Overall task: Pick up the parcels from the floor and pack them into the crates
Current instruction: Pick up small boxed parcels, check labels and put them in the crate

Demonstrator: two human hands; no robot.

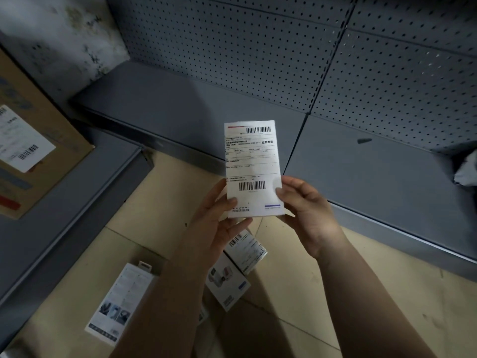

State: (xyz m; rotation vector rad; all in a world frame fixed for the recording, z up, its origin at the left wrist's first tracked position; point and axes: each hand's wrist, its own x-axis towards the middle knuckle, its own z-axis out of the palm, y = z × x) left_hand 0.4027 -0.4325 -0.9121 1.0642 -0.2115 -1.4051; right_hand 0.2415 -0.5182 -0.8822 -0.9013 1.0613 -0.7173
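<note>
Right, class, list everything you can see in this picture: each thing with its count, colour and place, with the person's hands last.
held parcel: one, white with barcoded label, upright above the floor
floor parcels: at least three, white, on the tiles beneath the arms
cardboard box: one, brown with white label, on the left shelf
shelves: two runs, grey metal, left and ahead
pegboard panels: several, grey, behind the far shelf
crumpled wrapping: one, pale, right edge
floor: beige tiles
left hand: grips the parcel's lower left
right hand: grips its lower right

Four parcels (253,161) (124,295) (228,285) (249,250) (one held) — one carton (59,135)
</note>
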